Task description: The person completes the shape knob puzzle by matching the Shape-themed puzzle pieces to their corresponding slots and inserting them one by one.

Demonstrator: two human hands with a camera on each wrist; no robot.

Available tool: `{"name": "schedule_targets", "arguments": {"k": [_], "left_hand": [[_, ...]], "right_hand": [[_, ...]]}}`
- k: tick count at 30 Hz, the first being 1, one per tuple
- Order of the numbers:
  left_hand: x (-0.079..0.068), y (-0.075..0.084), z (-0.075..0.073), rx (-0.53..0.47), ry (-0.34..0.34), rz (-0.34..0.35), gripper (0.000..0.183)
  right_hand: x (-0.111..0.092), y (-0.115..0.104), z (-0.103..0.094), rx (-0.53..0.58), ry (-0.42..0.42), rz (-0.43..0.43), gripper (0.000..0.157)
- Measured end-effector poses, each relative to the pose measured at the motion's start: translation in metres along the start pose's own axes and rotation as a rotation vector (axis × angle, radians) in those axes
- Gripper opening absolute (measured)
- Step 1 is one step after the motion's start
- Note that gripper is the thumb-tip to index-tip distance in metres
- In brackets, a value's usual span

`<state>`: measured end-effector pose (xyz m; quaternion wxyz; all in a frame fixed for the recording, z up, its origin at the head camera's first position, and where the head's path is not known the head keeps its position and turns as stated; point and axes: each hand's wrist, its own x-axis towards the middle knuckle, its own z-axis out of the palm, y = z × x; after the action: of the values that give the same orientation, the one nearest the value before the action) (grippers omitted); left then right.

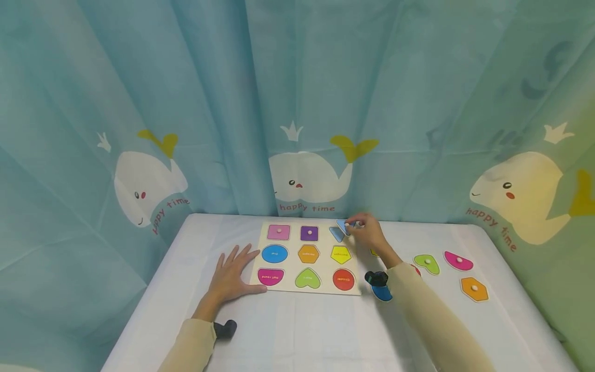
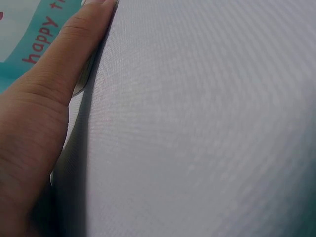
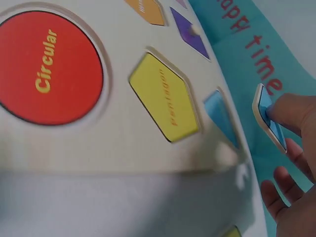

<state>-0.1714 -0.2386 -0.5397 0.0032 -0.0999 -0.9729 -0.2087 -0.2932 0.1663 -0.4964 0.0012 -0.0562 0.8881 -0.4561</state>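
Note:
A pale puzzle board (image 1: 291,268) with coloured shape recesses lies on the white table. My right hand (image 1: 369,232) pinches a blue triangle puzzle piece (image 1: 343,226) at its far right corner, thumb and finger at the knob. In the right wrist view the triangle piece (image 3: 261,111) is tilted, raised beside the blue triangle recess (image 3: 221,118). My left hand (image 1: 230,276) is spread at the board's left edge, its thumb along the near left corner. Knobbed pink (image 1: 279,232) and purple (image 1: 309,233) pieces sit in the far row.
Right of the board lie a green heart (image 1: 426,264), a magenta half round (image 1: 458,261), an orange hexagon (image 1: 474,289) and a blue piece (image 1: 382,292). Red and yellow pieces are mostly hidden by my right arm. A whale-print curtain (image 1: 307,103) hangs behind the table.

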Motion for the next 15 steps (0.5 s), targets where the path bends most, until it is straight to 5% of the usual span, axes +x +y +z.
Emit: {"name": "schedule_targets", "arguments": {"k": [15], "left_hand": [[-0.001, -0.001, -0.001, -0.003, -0.005, -0.001, 0.107]], "right_hand": [[0.006, 0.009, 0.030, -0.027, 0.037, 0.052, 0.020]]}}
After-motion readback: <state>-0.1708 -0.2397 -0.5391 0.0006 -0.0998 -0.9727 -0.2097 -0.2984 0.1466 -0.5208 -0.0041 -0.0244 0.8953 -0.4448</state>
